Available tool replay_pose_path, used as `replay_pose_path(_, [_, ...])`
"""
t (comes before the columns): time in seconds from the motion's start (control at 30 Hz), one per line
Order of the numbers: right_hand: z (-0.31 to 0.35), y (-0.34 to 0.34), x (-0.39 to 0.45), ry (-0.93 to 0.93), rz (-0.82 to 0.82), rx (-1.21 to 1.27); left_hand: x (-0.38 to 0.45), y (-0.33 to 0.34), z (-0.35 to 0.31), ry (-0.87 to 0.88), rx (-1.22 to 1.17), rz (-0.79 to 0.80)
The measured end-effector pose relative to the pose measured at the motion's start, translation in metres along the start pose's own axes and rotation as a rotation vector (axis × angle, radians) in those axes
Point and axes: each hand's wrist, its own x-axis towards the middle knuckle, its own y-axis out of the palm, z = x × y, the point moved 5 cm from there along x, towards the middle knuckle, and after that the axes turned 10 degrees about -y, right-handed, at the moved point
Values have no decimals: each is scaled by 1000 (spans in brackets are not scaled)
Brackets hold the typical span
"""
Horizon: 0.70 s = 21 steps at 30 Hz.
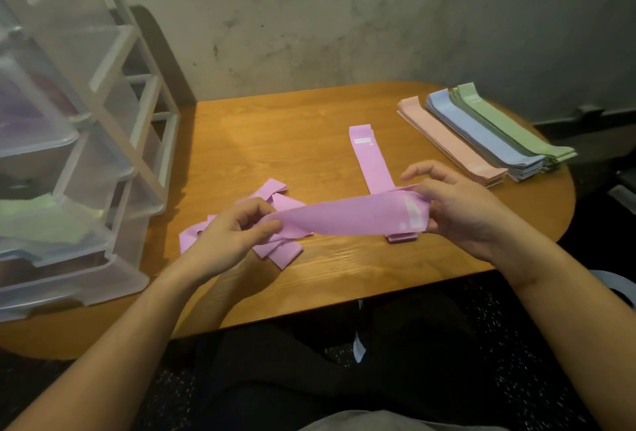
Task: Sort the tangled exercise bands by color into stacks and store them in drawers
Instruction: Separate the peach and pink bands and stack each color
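Head camera view, looking down at a wooden table with a rounded right end. Both hands hold one pink band stretched level above the table's front half. Left hand pinches the band's left end between thumb and curled fingers; right hand grips the right end, thumb on top, index finger lifted. A pale label patch near that right end carries writing too blurred to read.

Under the band, a neat pink stack lies on the table, pointing away toward the wall, with a small unreadable label at its far end. Loose pink bands lie tangled beneath the left hand. At the table's far right edge, three sorted stacks sit side by side, touching: peach, blue and green, the green overhanging nearest the rim.

On the table's left end stands a clear plastic drawer unit, drawers shut, green bands faintly visible inside one. Bare wood lies open between the unit and the pink stack.
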Motion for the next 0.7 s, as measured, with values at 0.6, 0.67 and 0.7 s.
replay_pose_path(0.6, [-12, -15, -13, 249, 319, 8, 3, 0, -32, -96, -49, 39])
replay_pose_path(0.67, [-14, -20, -9, 237, 269, -42, 5, -1, -32, -114, 90, 89])
replay_pose_path(0.7, [-14, -23, -7, 243, 251, 13, 6, -2, -31, -130, 158, 115])
